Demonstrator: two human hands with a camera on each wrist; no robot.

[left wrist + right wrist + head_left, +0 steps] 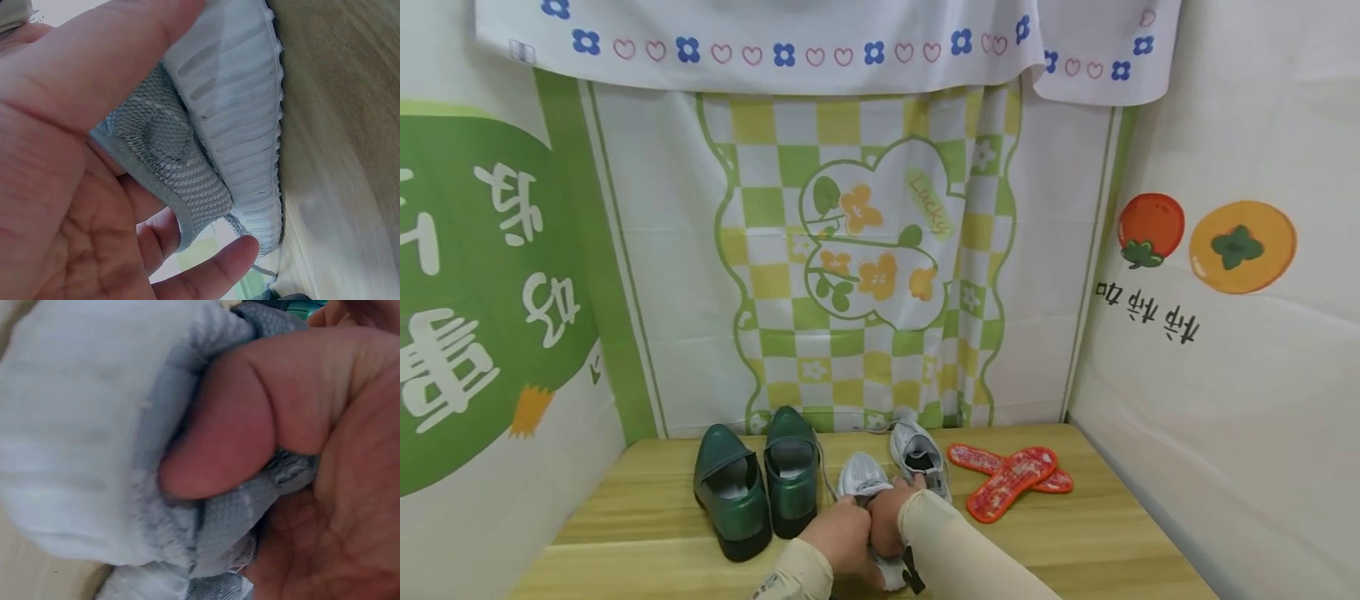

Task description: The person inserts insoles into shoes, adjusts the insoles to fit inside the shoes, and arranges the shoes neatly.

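Observation:
Both hands are at one grey-white knit sneaker (862,475) near the front of the wooden tabletop. My left hand (842,533) holds its side; in the left wrist view the thumb lies against the ribbed white sole (231,119) and some fingers are behind the knit collar (172,140). My right hand (891,512) grips the sneaker's fabric, its thumb (222,434) pressing into the upper beside the sole. The hands touch each other and hide much of the shoe. The other sneaker (917,450) stands just behind, to the right, with a loose lace.
A pair of dark green loafers (730,492) stands on the left of the tabletop (617,533). Two red-edged insoles (1011,487) lie crossed on the right. Printed cloth (880,250) hangs behind, with fabric walls on both sides.

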